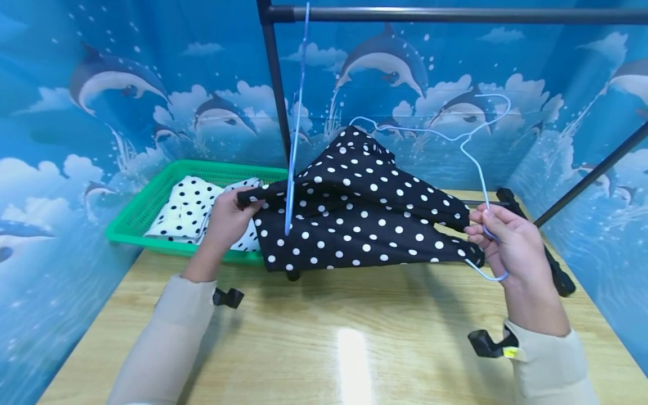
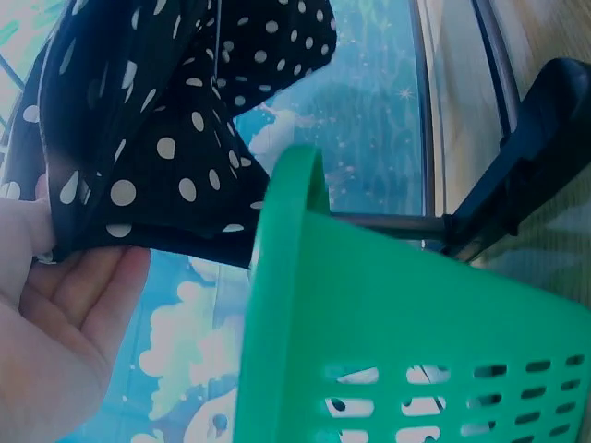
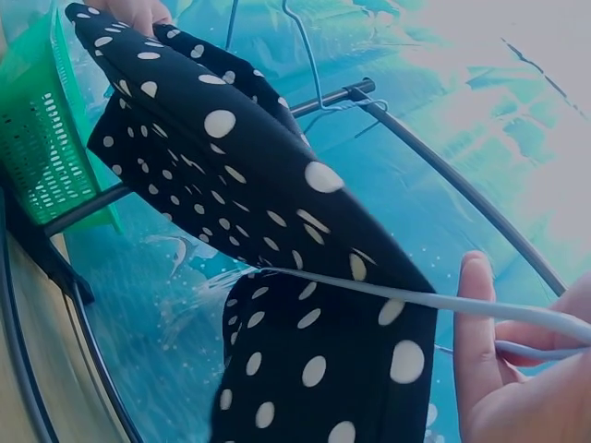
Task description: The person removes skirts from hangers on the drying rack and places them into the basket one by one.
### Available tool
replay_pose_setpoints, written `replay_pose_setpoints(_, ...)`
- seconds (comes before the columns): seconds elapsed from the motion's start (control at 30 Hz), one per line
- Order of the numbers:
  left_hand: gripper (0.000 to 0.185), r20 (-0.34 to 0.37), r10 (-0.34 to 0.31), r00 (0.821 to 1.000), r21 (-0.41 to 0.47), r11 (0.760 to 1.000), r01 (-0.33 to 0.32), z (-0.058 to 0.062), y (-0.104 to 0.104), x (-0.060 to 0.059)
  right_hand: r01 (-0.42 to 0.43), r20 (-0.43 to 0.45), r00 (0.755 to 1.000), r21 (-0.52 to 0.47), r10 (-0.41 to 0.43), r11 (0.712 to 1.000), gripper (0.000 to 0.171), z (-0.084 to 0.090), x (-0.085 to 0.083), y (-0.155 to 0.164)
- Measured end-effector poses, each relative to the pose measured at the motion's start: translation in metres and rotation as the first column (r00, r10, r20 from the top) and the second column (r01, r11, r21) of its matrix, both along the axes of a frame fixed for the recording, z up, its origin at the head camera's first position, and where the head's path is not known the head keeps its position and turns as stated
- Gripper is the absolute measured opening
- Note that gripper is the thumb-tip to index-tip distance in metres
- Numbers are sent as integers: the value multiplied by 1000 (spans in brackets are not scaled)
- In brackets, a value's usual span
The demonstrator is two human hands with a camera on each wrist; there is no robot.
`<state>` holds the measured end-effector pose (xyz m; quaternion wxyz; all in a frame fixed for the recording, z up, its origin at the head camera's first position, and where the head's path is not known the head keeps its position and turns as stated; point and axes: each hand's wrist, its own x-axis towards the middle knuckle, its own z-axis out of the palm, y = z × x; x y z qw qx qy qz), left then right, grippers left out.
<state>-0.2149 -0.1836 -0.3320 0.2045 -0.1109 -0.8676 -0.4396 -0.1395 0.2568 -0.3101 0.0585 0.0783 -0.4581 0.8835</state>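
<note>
Here, line by line:

Left hand: the left hand [image 1: 229, 218] pinches one edge of the black fabric garment with white polka dots [image 1: 354, 214], fingers curled over the cloth above the near rim of the basket; the left wrist view shows the thumb and fingers [image 2: 88, 295] closed on the hem.

Right hand: the right hand [image 1: 506, 242] grips the pale blue wire hanger [image 1: 476, 163] at its lower bend, fingers curled round the wire, just beside the garment's other edge; whether it also pinches the cloth I cannot tell.

Garment: held up above the light wooden tabletop [image 1: 329, 337], stretched between the two hands, peaked in the middle where the hanger wire runs into it.

Basket: a green perforated plastic basket [image 1: 147, 208] sits at the table's left rear, touching nothing but the table and its contents.

In the basket: a white cloth with black polka dots [image 1: 189, 211], lying flat.

Rack: a dark metal clothes rack [image 1: 455, 14] crosses overhead, its upright behind the garment.

Second hanger: another pale blue wire hanger [image 1: 296, 118] hangs from the rail, in front of the garment.

Backdrop: blue wall panels printed with dolphins and clouds [image 1: 101, 112].
</note>
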Motion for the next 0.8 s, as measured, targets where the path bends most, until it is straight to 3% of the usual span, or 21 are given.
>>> replay_pose_setpoints(0.2, 16, 32, -6, 999, 21, 1000, 5, 0, -8, -1, -10, -9, 1000, -22, 10, 1000, 15, 0, 1, 3)
replay_pose_setpoints(0.4, 15, 26, -39, 999, -22, 999, 39, -2, -7, 6, -9, -6, 1000, -27, 9, 1000, 15, -1, 0, 5)
replay_pose_setpoints(0.8, 10, -35, -36, 999, -51, 998, 34, -1, -6, 23, -12, 17, 1000, -59, 13, 998, 17, -3, -4, 4)
